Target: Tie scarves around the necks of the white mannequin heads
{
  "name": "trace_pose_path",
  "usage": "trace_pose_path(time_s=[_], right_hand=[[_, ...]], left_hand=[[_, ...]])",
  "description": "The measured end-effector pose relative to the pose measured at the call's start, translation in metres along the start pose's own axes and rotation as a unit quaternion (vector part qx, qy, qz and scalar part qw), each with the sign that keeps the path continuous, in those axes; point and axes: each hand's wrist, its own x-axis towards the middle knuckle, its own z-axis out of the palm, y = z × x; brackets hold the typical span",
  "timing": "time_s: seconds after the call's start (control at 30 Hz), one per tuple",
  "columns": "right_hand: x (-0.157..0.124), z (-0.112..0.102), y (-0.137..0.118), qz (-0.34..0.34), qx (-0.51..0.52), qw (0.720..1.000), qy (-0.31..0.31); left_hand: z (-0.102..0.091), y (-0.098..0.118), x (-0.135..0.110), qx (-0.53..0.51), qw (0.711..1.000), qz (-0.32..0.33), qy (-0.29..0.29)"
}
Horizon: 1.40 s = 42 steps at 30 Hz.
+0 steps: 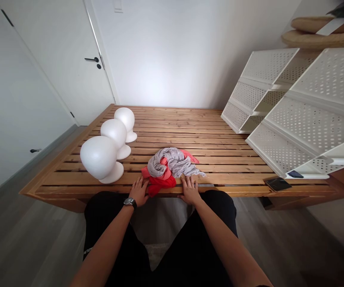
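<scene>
A crumpled grey scarf (173,162) lies on top of a red scarf (160,182) near the front edge of a slatted wooden table (207,135). My left hand (138,190), with a watch on its wrist, rests flat on the table edge and touches the red scarf's left side, fingers spread. My right hand (189,190) lies flat just right of the pile, fingers spread beside the grey scarf's fringe. Neither hand grips anything.
Three white foam mannequin heads (99,156) (114,134) (125,119) stand in a row on the table's left. White perforated shelf units (294,115) lean over the right side. A dark phone (277,183) lies at the front right. A door (70,59) stands behind left.
</scene>
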Motion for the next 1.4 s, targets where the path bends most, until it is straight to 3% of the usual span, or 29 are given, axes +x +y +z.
trace_pose_path(time_s=[1.4], right_hand=[[0.0, -0.0006, -0.0002, 0.005, 0.001, 1.0, -0.003]], left_hand=[[-0.0006, 0.0006, 0.001, -0.012, 1.0, -0.004, -0.01]])
